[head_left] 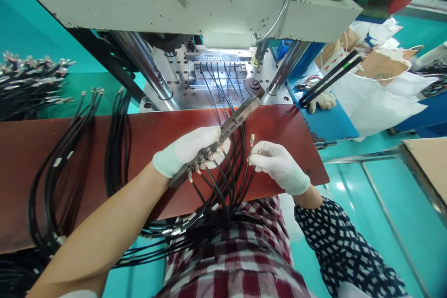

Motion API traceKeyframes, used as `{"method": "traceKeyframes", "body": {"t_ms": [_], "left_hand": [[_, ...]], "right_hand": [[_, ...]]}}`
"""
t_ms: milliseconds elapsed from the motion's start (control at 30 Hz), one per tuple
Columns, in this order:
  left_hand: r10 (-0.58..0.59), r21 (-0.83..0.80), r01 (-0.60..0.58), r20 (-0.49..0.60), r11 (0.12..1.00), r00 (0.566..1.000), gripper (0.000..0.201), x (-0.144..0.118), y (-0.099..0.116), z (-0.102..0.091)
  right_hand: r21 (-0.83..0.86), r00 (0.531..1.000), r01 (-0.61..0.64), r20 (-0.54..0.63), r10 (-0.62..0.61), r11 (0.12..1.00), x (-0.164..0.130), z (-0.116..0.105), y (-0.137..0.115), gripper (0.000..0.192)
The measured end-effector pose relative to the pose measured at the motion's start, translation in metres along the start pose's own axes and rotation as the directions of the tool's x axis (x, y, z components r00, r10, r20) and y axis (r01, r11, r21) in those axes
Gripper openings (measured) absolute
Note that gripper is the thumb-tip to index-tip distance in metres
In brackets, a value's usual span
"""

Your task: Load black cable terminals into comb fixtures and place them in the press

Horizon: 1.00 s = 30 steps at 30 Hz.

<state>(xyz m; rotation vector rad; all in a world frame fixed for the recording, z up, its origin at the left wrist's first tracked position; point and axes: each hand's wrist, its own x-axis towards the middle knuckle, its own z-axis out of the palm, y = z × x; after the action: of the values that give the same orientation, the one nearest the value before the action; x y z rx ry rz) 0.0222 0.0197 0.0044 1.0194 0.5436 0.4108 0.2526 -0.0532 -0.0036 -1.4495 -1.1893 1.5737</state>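
My left hand (195,146), in a white glove, is wrapped round a long metal mould bar (232,125) held at a slant above the red-brown board. Several black cables with metal ends sit along the bar's lower half. My right hand (275,163), also gloved, pinches one black cable (250,151) just below its metal terminal, to the right of the bar and apart from it. More black cables (226,181) run beneath both hands toward my lap. Behind, a second mould (221,74) in the press holds several cable ends side by side.
The press head (195,7) hangs over the steel bed, with guide posts (145,65) on both sides. Cable bundles (117,149) lie on the left of the board (300,135). A white sack (380,98) and a blue surface stand at right, with a control box above.
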Motion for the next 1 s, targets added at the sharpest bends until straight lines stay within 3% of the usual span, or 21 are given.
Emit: {"method": "traceKeyframes", "body": {"t_ms": [133, 333, 467, 667, 867, 1000], "left_hand": [[0.01, 0.051, -0.007, -0.051, 0.999, 0.999, 0.044, 0.0, 0.0, 0.0], [-0.03, 0.185, 0.05, -0.11, 0.981, 0.993, 0.044, 0.003, 0.002, 0.005], [-0.006, 0.248, 0.023, -0.071, 0.968, 0.997, 0.045, 0.004, 0.003, 0.007], [-0.017, 0.305, 0.013, 0.009, 0.952, 1.0, 0.045, 0.004, 0.003, 0.005], [0.073, 0.602, -0.023, -0.059, 0.798, 0.996, 0.036, -0.001, 0.004, 0.007], [0.084, 0.632, 0.0, -0.103, 0.775, 0.991, 0.037, 0.0, 0.005, 0.01]], "right_hand": [[0.163, 0.998, 0.028, -0.065, -0.017, 0.986, 0.005, 0.009, 0.009, 0.035], [0.259, 0.993, 0.048, -0.114, -0.019, 0.965, 0.004, 0.022, 0.003, 0.03], [0.13, 0.995, 0.032, -0.093, -0.02, 0.991, 0.002, 0.031, -0.012, 0.025], [-0.061, 0.98, 0.105, -0.161, -0.114, 0.993, 0.007, 0.038, -0.022, 0.021], [-0.168, 0.973, 0.159, -0.141, -0.183, 0.973, 0.009, 0.039, -0.023, 0.025], [-0.172, 0.983, 0.101, -0.131, -0.125, 0.98, 0.01, 0.032, -0.019, 0.019]]}}
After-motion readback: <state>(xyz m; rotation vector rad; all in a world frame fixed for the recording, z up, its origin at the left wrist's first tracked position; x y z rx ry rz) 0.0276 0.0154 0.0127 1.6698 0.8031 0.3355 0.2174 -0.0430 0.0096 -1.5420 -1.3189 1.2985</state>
